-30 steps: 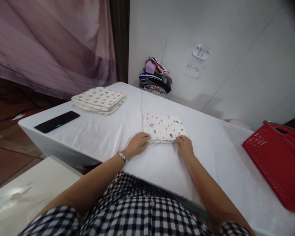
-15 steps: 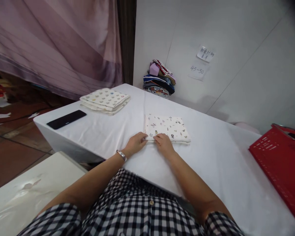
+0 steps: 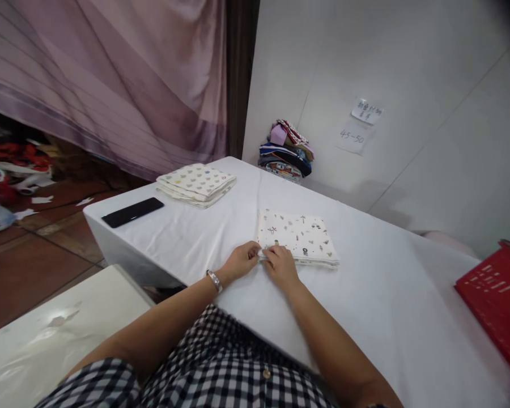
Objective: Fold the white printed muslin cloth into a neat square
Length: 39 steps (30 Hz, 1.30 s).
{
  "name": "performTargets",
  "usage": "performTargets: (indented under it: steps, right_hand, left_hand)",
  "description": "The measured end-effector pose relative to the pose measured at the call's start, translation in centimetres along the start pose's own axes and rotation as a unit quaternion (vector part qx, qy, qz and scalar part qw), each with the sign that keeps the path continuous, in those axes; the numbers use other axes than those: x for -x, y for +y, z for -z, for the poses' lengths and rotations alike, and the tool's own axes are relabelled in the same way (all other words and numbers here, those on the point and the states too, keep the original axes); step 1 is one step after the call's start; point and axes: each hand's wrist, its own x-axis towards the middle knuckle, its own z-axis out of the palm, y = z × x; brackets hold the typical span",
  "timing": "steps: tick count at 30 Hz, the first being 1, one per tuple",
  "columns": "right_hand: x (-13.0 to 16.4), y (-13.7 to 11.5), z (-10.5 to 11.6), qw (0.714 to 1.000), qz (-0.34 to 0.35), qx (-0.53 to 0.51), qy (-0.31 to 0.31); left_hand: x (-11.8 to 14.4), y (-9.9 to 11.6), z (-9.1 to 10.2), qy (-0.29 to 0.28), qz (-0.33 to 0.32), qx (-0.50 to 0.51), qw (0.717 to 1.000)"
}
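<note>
A folded white cloth (image 3: 300,235) with small printed figures lies flat on the white-covered table (image 3: 365,294). At its near left corner my left hand (image 3: 243,260), with a silver bracelet at the wrist, pinches the edge between thumb and fingers. Close beside it, my right hand (image 3: 281,265) grips the same near edge with curled fingertips. A bit of the cloth's edge shows between the two hands; the fingertips partly hide that corner. Farther back on the left sits a stack of folded cream cloths (image 3: 195,184) with a leaf-like print.
A black phone (image 3: 132,212) lies at the table's left edge. Stacked folded clothes (image 3: 285,150) stand against the wall at the back. To the right is a red plastic basket (image 3: 497,300). A pale glossy surface (image 3: 68,323) is at lower left, and a pink curtain (image 3: 153,73) hangs behind.
The camera view has turned slightly, so everything sits lower and farther right. Both hands stay at the cloth's near left corner, their fingertips now closer together on its edge.
</note>
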Motion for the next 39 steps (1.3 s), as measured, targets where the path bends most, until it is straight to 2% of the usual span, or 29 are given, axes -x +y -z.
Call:
performTargets:
  steps: [3,10,13,18,21,25,28,31,33,36,39]
  right_hand:
    - [0.0,-0.4,-0.4,1.000,-0.003,0.012,0.005]
    - [0.2,-0.6,-1.3,0.999,-0.010,0.043,0.020]
    - [0.1,-0.7,-1.4,0.998,-0.001,0.067,0.010]
    - [-0.5,-0.4,-1.4,0.993,0.024,0.118,-0.015]
    - [-0.9,0.5,-0.6,0.993,0.056,0.107,-0.018]
    - [1.0,2.1,1.7,0.994,0.087,0.058,0.044]
    - [4.3,2.8,3.2,0.991,0.109,0.036,0.069]
    - [7.2,2.6,3.9,0.990,0.125,0.023,0.054]
    - [8.1,2.1,4.3,0.992,0.117,0.017,0.035]
    - [8.1,1.3,4.9,0.996,0.083,-0.008,-0.009]
    - [7.4,0.3,5.6,0.998,0.024,-0.051,-0.029]
  left_hand:
    - [-0.4,-0.2,0.0,0.001,0.035,0.072,0.997]
    - [-1.3,0.2,0.3,0.009,0.091,0.171,0.981]
    - [-1.9,0.2,0.4,0.006,0.128,0.158,0.979]
    - [-2.8,-0.2,-0.1,0.032,0.161,0.102,0.981]
    - [-2.7,0.6,-0.2,0.028,0.170,0.103,0.980]
    - [-1.8,1.7,0.2,-0.008,0.153,0.107,0.982]
    - [-1.1,1.3,0.7,-0.001,0.120,-0.005,0.993]
    - [-1.1,0.5,1.3,0.031,0.094,-0.119,0.988]
    - [-1.4,0.2,1.7,0.049,0.081,-0.167,0.981]
    - [-2.3,-0.1,2.1,0.073,0.038,-0.213,0.974]
    - [-3.6,-0.6,2.1,0.071,-0.007,-0.234,0.970]
